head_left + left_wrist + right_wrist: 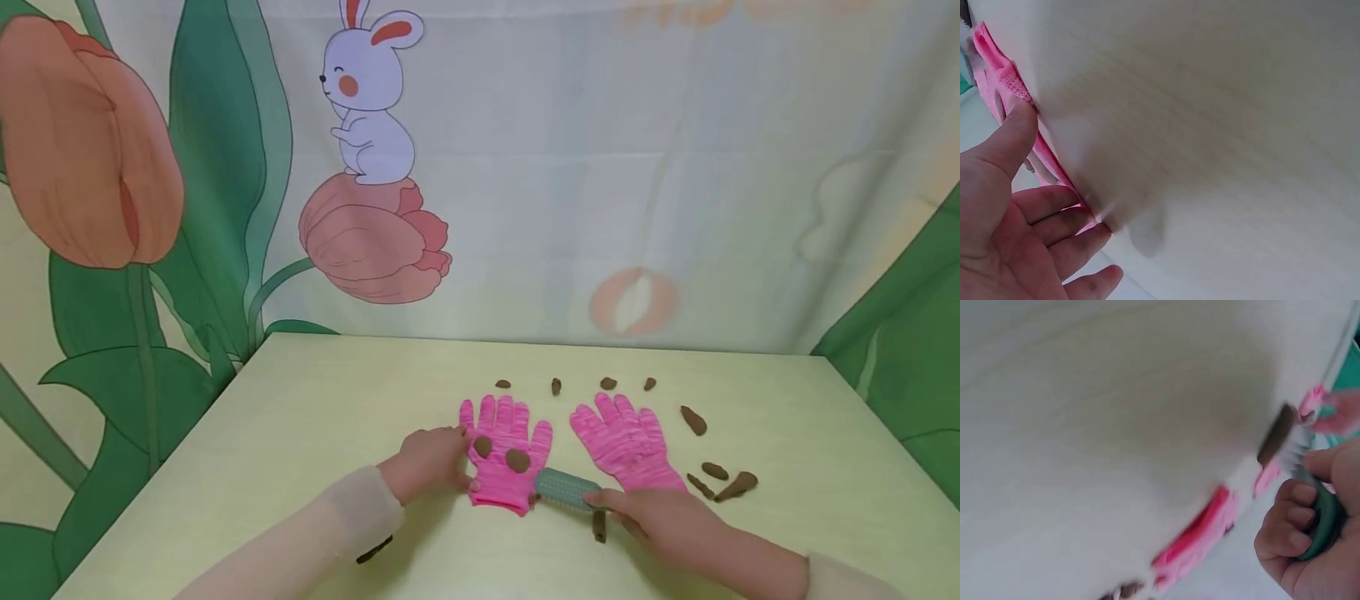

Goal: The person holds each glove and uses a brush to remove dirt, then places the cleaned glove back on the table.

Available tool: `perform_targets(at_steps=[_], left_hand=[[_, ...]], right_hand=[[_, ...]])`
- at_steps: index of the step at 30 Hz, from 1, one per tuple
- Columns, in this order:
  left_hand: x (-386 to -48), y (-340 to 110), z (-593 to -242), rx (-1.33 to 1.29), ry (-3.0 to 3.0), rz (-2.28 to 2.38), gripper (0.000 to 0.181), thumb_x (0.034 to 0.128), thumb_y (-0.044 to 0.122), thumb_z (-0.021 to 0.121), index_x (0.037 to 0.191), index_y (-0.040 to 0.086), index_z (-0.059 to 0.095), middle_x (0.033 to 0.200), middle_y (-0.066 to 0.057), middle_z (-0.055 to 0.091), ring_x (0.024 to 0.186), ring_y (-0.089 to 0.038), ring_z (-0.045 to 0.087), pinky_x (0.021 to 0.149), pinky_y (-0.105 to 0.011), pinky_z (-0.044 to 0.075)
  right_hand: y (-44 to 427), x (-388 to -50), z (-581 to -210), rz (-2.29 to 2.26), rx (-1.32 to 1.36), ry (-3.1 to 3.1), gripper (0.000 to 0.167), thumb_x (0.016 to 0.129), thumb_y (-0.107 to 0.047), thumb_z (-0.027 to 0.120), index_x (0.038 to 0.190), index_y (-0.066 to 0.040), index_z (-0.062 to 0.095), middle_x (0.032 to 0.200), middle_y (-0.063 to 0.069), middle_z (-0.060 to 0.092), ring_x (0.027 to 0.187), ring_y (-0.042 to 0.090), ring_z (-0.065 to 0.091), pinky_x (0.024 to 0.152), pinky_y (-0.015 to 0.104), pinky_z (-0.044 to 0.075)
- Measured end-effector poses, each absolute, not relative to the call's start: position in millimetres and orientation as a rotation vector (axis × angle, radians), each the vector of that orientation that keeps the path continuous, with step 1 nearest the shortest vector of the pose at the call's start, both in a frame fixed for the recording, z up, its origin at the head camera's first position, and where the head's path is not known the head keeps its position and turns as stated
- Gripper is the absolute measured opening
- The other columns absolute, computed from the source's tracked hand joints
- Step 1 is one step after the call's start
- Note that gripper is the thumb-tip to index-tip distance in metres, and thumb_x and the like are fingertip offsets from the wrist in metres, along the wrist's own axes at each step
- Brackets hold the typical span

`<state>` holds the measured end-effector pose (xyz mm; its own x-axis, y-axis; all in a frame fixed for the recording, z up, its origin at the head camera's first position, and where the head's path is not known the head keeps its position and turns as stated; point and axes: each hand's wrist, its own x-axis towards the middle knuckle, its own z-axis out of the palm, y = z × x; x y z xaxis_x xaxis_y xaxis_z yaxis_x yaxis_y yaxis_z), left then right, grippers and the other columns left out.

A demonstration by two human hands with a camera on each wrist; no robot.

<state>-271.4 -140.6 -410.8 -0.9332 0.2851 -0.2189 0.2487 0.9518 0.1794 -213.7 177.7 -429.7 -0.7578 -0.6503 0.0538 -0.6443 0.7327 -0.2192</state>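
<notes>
Two pink knit gloves lie flat on the table. My left hand (435,458) touches the side of the left glove (501,492), its thumb at the cuff and its loosely bent fingers along the edge in the left wrist view. Two brown lumps (517,460) sit on that glove. My right hand (667,525) grips a green brush (566,489) by its handle, with curled fingers around it in the right wrist view. Its pale bristles (1294,450) show there. The brush head is at the left glove's lower right corner; contact cannot be told. The other glove (630,442) lies beyond my right hand.
Several brown pieces lie behind the gloves, including one lump (608,383), and more to the right, such as a longer piece (738,485). A short brown stick (599,527) lies below the brush. A printed cloth (525,167) hangs behind the table (337,392).
</notes>
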Motion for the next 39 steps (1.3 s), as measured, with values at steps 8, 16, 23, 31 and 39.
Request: perform_targets(at_steps=[8,16,23,31,39], left_hand=[[-274,-141,-408,0.397,2.851,0.216,0.052,0.082,0.033,0.086,0.124,0.008,0.07,0.127,-0.01,0.073,0.114,-0.028,0.069,0.106,-0.053,0.052],[-277,-142,-411,0.428,2.873,0.208,0.053,0.0817,0.034,0.087,0.125,0.009,0.07,0.129,-0.011,0.073,0.111,-0.027,0.07,0.103,-0.052,0.054],[-279,-142,-413,0.399,2.874,0.139,0.054,0.0806,0.04,0.087,0.121,0.008,0.072,0.138,-0.01,0.069,0.119,-0.029,0.069,0.109,-0.054,0.049],[-274,-143,-410,0.4,2.898,0.054,0.043,0.0801,0.041,0.087,0.106,0.01,0.074,0.141,-0.01,0.067,0.115,-0.028,0.069,0.107,-0.052,0.05],[-276,-139,-409,0.402,2.885,0.065,0.046,0.0806,0.041,0.086,0.109,0.007,0.074,0.135,-0.01,0.07,0.112,-0.028,0.07,0.107,-0.052,0.05]], right_hand=[[173,-223,-402,-0.356,-1.04,3.015,0.038,0.1,-0.021,0.063,0.139,-0.025,0.063,0.105,0.005,0.079,0.068,0.005,0.056,0.053,0.019,0.039],[117,-254,-394,-0.423,-1.051,2.991,0.035,0.104,-0.02,0.058,0.139,-0.023,0.062,0.09,0.005,0.076,0.059,0.006,0.042,0.048,0.018,0.031],[113,-261,-419,-0.451,-1.062,2.897,0.035,0.104,-0.017,0.058,0.138,-0.02,0.063,0.057,-0.008,0.044,0.052,0.003,0.027,0.046,0.017,0.027],[162,-245,-429,-0.321,-1.111,2.939,0.033,0.1,-0.02,0.063,0.133,-0.027,0.067,0.069,-0.009,0.066,0.06,0.002,0.05,0.051,0.019,0.038],[157,-242,-408,-0.349,-1.068,3.031,0.034,0.101,-0.019,0.062,0.135,-0.025,0.066,0.1,0.004,0.079,0.062,0.005,0.052,0.05,0.019,0.038]])
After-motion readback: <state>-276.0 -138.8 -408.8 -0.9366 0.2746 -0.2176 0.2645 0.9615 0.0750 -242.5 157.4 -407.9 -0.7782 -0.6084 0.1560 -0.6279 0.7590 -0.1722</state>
